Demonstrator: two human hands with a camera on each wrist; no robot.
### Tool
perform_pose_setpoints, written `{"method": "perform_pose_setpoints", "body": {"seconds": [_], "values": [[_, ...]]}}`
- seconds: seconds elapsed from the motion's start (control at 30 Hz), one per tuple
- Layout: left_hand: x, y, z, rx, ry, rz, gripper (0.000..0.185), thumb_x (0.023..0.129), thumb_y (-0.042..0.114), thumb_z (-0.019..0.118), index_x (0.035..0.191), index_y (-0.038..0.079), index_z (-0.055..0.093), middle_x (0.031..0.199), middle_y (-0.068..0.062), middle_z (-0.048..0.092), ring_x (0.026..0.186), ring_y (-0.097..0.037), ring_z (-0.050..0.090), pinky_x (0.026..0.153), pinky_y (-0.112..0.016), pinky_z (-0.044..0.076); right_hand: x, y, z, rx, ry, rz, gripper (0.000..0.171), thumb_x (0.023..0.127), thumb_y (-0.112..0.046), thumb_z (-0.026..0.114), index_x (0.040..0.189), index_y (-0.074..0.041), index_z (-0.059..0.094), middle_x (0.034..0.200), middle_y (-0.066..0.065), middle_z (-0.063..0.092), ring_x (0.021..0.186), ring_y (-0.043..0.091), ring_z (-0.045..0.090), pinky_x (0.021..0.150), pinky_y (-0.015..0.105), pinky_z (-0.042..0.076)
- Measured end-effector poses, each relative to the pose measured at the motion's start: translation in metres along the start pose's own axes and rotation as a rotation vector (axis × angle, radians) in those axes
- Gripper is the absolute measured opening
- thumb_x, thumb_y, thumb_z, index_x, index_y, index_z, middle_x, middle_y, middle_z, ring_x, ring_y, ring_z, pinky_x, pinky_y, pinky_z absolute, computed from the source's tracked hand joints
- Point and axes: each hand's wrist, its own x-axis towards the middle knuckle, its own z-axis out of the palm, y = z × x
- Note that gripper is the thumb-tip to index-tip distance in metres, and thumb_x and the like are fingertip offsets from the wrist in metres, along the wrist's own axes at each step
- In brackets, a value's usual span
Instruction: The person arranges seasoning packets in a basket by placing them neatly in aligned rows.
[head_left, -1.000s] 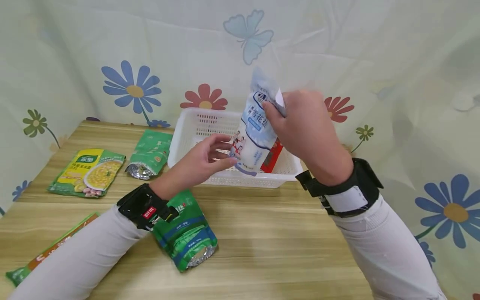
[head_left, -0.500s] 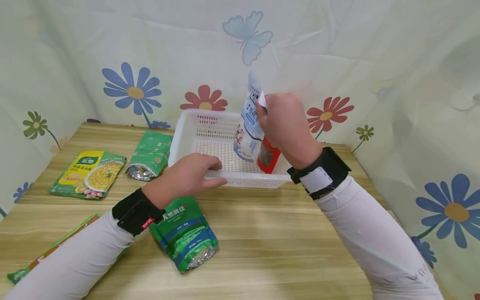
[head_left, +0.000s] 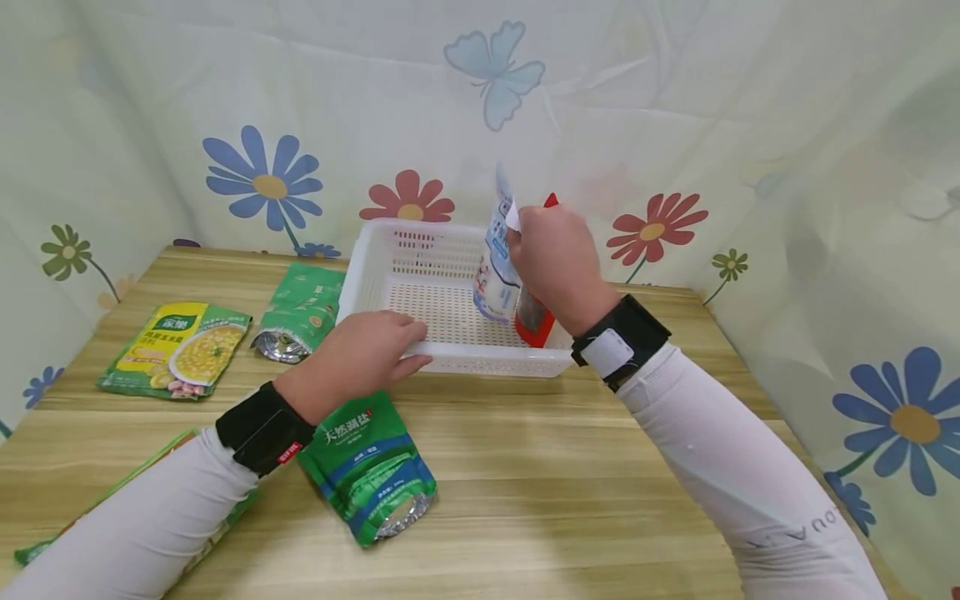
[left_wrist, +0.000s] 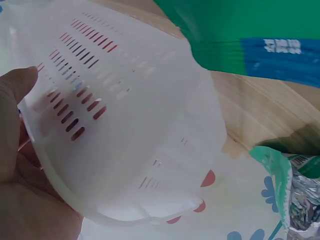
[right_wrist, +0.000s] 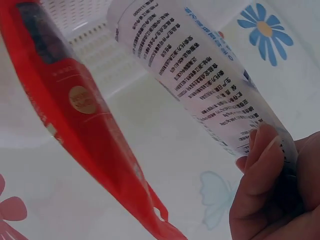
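My right hand (head_left: 558,262) grips the upper edge of a white and blue salt bag (head_left: 497,279), which stands upright inside the white plastic basket (head_left: 457,360). In the right wrist view the fingers curl over the top of the salt bag (right_wrist: 195,75), its printed back showing. Close beside it in the basket is a red bag (head_left: 534,321) with a dark window, partly hidden by the right hand. My left hand (head_left: 360,354) holds the basket's near rim at the left; the left wrist view shows the thumb outside the wall (left_wrist: 135,100) and the fingers behind the rim.
A green pouch (head_left: 375,471) lies in front of the basket, near the left forearm. Left of the basket are another green pouch (head_left: 300,308) and a yellow-green soup packet (head_left: 176,350). A long green and brown packet (head_left: 142,475) lies partly under the left sleeve. A flowered curtain (head_left: 637,108) hangs behind.
The right hand has lowered the salt bag into the basket beside the red bag. The left hand has left the salt bag's side and moved back to the basket's near rim.
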Motion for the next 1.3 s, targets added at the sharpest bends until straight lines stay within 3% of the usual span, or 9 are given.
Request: {"method": "perform_pose_setpoints", "body": {"seconds": [0.47,0.77,1.3], "values": [[-0.003,-0.008,0.014,0.177,0.040,0.097,0.021,0.096,0.025,0.074,0.110,0.013,0.064,0.099,-0.004,0.073,0.086,-0.020,0.067,0.075,-0.035,0.060,0.002,0.009,0.011,-0.033,-0.026,0.024,0.039,0.098,-0.027,0.069,0.127,0.000,0.067,0.115,0.016,0.075,0.094,0.031,0.076,0.076,0.036,0.063],[-0.004,-0.008,0.014,0.194,0.023,0.102,0.028,0.092,0.023,0.078,0.113,0.013,0.062,0.102,-0.003,0.073,0.087,-0.019,0.066,0.077,-0.034,0.060,0.006,0.014,0.017,-0.018,-0.036,0.038,0.041,0.099,-0.028,0.069,0.128,0.000,0.066,0.115,0.016,0.075,0.091,0.030,0.076,0.069,0.033,0.062],[-0.002,-0.010,0.015,0.188,0.016,0.085,0.026,0.093,0.026,0.077,0.112,0.016,0.062,0.100,-0.001,0.073,0.085,-0.018,0.065,0.075,-0.033,0.058,0.006,0.019,0.030,-0.006,-0.051,0.045,0.041,0.099,-0.030,0.068,0.128,-0.002,0.066,0.114,0.015,0.075,0.089,0.030,0.076,0.075,0.040,0.063]]}}
